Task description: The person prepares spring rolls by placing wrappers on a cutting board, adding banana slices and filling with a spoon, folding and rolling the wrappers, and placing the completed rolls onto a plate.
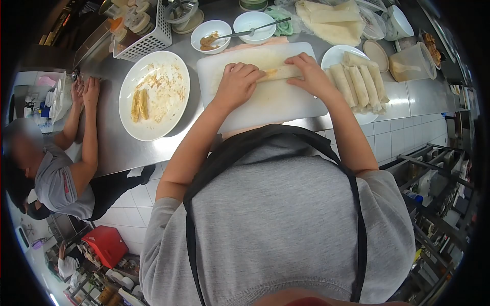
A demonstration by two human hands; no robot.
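A pale spring roll [277, 73] lies across the white cutting board [275, 104], with some orange filling showing near its left part. My left hand [238, 84] is curled over the roll's left end, its fingertips pressed on the wrapper. At the other end my right hand [309, 75] grips the roll between thumb and fingers. Right of the board, a white plate [334, 52] holds several finished rolls [357, 81] piled together. On the left, a large white plate [154, 131] carries a few yellow strips of filling [139, 105] and scattered crumbs.
Behind the board stand a bowl of brown paste [209, 42] and a white bowl [254, 25] with a spoon [255, 30] across it. Wrapper sheets [332, 23] lie at the back right. A white basket [145, 43] holds bottles. A co-worker [61, 168] stands at the left.
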